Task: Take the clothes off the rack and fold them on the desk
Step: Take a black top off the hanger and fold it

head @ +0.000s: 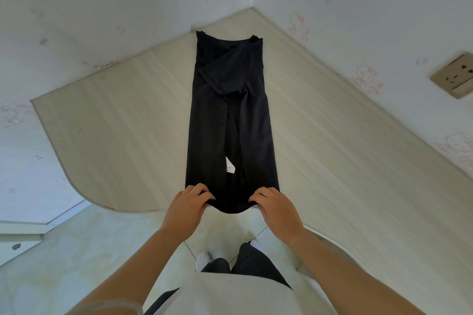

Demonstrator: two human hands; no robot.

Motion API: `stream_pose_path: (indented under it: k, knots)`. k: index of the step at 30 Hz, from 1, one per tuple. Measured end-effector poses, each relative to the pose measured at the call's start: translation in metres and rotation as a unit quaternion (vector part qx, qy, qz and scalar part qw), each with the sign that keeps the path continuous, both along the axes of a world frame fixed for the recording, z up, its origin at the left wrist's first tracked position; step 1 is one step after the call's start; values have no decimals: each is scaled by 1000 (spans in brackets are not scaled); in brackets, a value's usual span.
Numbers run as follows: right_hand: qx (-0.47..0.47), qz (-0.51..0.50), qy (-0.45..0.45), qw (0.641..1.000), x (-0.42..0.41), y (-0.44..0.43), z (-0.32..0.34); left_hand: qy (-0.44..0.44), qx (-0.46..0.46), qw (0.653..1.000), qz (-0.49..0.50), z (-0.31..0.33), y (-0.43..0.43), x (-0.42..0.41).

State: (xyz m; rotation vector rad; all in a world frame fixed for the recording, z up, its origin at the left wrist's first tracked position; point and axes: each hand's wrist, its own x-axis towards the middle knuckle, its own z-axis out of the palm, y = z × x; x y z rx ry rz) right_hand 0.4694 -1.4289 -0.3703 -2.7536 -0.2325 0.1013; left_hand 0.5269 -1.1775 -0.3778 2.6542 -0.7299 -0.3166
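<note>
1. Black T-shirt [227, 115]: lies flat on the desk [115, 135], folded lengthwise into a narrow strip. Its long axis runs from the desk's near edge toward the far corner where the two walls meet; the neckline end points away from the person, the hem end toward them.
2. Sleeve [225, 69]: folded diagonally across the upper part of the strip, with both side panels turned inward and meeting along a central seam-like line.
3. Care label [229, 166]: a small white tag exposed near the hem end; its print is too small to read.
4. Left hand [188, 203] and right hand [275, 206]: set apart, each pinching one hem corner at the desk's near edge; the hem sags slightly over the edge between them.
5. Desk: pale wood-grain laminate with a rounded near-left corner.
6. Wallpaper [368, 79]: white, printed with faint pink cartoon cat figures.
7. Wall socket [454, 75]: beige rectangular plate on the right wall.
</note>
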Motion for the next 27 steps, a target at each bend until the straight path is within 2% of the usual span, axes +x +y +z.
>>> stream_pose_path:
  k: [3,5,7,9,10,12,14,16,19,22,24,27]
  knots:
    - [67,-35,146,986,6,-5,21,140,-7,990,-2,20,-4,13]
    - [78,-33,278,957,12,-13,37,261,26,964,-53,40,-6,23]
    - [94,15,391,916,19,-25,57,356,49,924,-129,60,-10,33]
    - [105,53,447,887,29,-38,78,412,47,893,-175,77,-13,44]
    - [114,50,446,887,36,-44,89,421,39,888,-179,85,-15,50]
    - [138,21,392,909,54,-54,103,390,11,907,-160,93,-17,69]
    - [147,-4,308,940,79,-58,112,299,-16,948,-109,92,-17,94]
    - [144,-42,231,961,106,-59,112,211,-68,974,-35,86,-21,118]
    - [146,-136,146,969,141,-62,97,107,-160,976,100,70,-30,138]
    - [95,-227,111,963,141,-65,71,-4,-95,970,225,51,-34,128]
    - [75,-206,101,970,122,-58,52,-46,-71,978,189,34,-32,109]
    - [39,-109,116,986,82,-45,25,1,-41,999,24,4,-28,73]
